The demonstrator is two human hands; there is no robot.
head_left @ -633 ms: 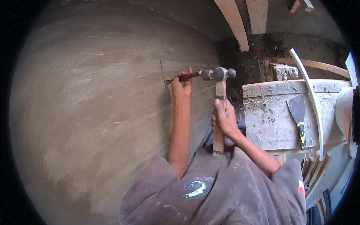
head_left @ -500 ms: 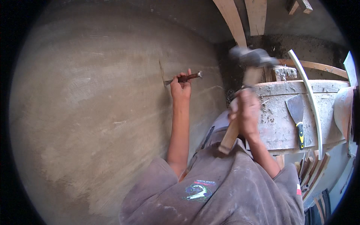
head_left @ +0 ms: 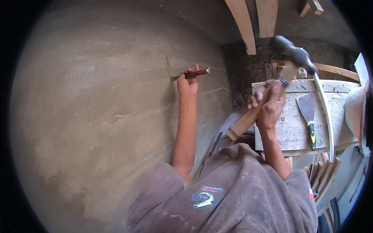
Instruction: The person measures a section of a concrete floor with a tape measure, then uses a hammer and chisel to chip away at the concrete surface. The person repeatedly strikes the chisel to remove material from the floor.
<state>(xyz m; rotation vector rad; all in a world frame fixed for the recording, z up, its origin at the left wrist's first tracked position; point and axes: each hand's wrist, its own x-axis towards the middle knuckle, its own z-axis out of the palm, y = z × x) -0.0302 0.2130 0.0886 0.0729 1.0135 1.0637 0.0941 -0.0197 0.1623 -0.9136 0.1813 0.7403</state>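
Note:
My left hand [head_left: 188, 83] grips a rusty brown chisel [head_left: 197, 73] around its shaft, one finger sticking up. The chisel's flat tip meets the plastered wall [head_left: 108, 128] at the lower end of a narrow dark groove [head_left: 168, 64]. Its battered striking end points right, toward my other hand. My right hand [head_left: 271, 104] is wrapped around the wooden handle of a hammer [head_left: 245, 123]. The dark steel hammer head is raised up and to the right, apart from the chisel, over the far side of the plank bench.
A plaster-splashed plank bench [head_left: 279, 134] stands at the right. On it lie a putty knife [head_left: 307, 110] with a black and yellow handle and a pale curved strip [head_left: 323, 105]. Wooden boards [head_left: 266, 19] lean at the back; several wood pieces [head_left: 324, 174] stand below the bench.
My right hand and the hammer have swung right, away from the chisel. The left hand and chisel stay nearly in place, with the chisel's striking end slightly higher.

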